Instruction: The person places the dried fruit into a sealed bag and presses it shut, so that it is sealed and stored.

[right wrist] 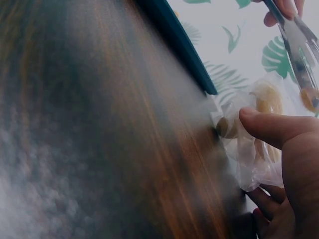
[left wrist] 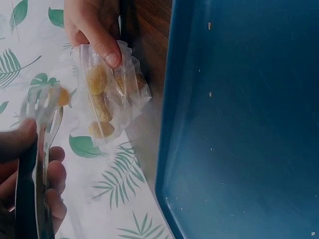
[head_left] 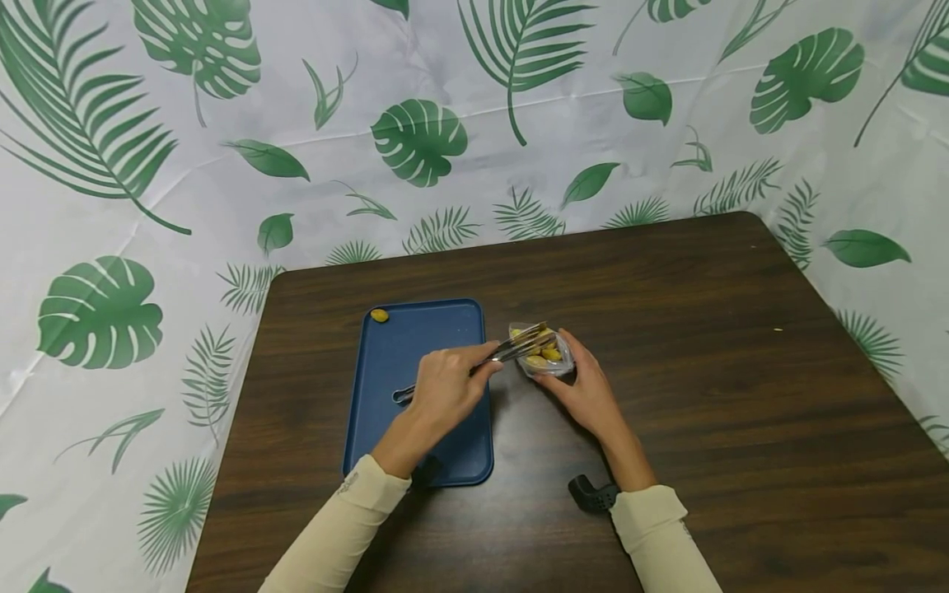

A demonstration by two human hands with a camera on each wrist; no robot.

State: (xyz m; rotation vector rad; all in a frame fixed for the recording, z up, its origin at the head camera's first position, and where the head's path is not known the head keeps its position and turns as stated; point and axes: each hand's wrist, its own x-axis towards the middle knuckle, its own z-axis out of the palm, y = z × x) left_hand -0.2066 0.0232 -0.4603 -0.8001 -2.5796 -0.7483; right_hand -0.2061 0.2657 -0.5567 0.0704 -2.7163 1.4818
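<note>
My left hand point(head_left: 448, 383) grips metal tongs point(head_left: 511, 350) with fork-like tips. In the left wrist view the tongs pinch a small yellow-brown oval piece point(left wrist: 63, 97), which looks like a nut or snack but is too blurred to name. My right hand point(head_left: 589, 395) holds a clear plastic bag point(left wrist: 130, 102) between thumb and fingers, just right of the tray. Several similar yellow-brown pieces point(head_left: 550, 354) lie inside the bag. In the head view the tong tips are over the bag's open top. Another such piece point(head_left: 380, 315) sits in the tray's far left corner.
A blue rectangular tray point(head_left: 423, 338) lies under my left hand, with small crumbs point(left wrist: 210, 94) on it. The dark wooden table point(head_left: 712, 346) extends to the right and bears a small yellowish scrap point(head_left: 778, 329). A leaf-patterned cloth point(head_left: 319, 165) hangs behind.
</note>
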